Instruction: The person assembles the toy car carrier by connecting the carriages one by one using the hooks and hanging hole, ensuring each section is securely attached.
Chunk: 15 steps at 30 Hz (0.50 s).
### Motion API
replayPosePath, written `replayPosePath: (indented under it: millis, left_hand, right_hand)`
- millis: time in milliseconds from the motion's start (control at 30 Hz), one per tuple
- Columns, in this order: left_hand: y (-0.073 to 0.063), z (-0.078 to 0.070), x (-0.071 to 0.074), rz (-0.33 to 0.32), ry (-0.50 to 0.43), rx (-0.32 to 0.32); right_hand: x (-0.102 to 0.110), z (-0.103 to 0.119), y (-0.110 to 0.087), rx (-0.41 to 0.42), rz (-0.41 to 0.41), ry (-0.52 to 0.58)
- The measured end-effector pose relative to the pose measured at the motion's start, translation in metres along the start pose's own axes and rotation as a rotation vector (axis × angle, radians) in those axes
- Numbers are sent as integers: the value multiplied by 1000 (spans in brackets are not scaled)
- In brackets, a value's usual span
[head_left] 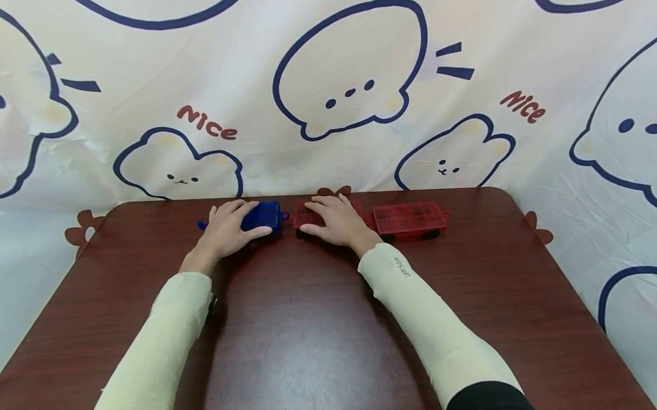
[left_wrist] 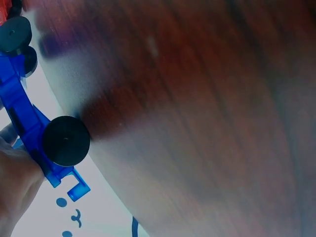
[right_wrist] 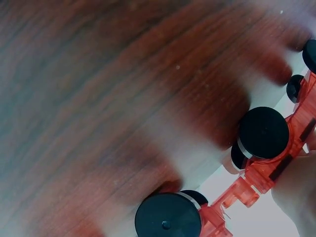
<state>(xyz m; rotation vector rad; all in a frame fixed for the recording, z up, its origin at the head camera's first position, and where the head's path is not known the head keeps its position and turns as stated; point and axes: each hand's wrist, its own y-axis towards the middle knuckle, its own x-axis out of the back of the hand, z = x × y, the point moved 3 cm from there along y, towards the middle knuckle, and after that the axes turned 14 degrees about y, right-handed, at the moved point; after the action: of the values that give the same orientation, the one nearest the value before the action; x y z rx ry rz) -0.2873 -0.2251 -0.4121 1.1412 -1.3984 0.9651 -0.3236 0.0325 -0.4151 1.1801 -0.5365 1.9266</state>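
Note:
Near the table's far edge my left hand (head_left: 228,228) grips a blue toy train wagon (head_left: 265,216), thumb on its near side. Black wheels (left_wrist: 66,140) and a blue hook (left_wrist: 79,190) show beneath and behind it in the left wrist view. To its right, my right hand (head_left: 335,222) holds a red toy train wagon (head_left: 304,215) across the top. Another red wagon (head_left: 410,219) stands just behind that one, their ends meeting at a red coupling (right_wrist: 241,192). The blue wagon's loop sits close to the held red wagon; whether they are joined I cannot tell.
The wagons form a row along the back of the dark brown wooden table (head_left: 300,338). Behind the table and along both sides hangs a white cloth (head_left: 330,162) printed with cartoon outlines.

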Motion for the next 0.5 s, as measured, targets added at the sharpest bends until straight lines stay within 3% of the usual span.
replayPosePath:
  millis: [500]
  left_hand:
    - [1, -3, 0, -1, 18, -7]
  right_hand:
    - [-1, -4, 1, -12, 4, -14]
